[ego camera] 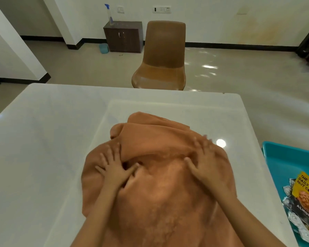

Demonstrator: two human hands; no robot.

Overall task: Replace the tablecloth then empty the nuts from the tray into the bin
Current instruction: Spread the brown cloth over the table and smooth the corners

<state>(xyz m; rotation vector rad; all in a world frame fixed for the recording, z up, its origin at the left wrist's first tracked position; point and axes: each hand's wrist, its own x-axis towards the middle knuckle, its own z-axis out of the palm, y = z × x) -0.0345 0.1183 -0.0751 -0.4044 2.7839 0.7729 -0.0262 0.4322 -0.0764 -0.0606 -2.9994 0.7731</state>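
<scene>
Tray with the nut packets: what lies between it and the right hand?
In the head view, the right hand presses on the orange cloth. Past the cloth's edge, only bare white table lies before the teal tray.

Single head-worn view over the counter (43,139)
The wide lens looks forward and down from the counter's near edge, close above it; a chair (163,56) beyond the counter's far edge sits near the top of the view.

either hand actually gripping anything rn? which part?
Nothing is gripped. The left hand and right hand lie flat with fingers spread, pressing on the bunched orange cloth by its middle fold.
</scene>
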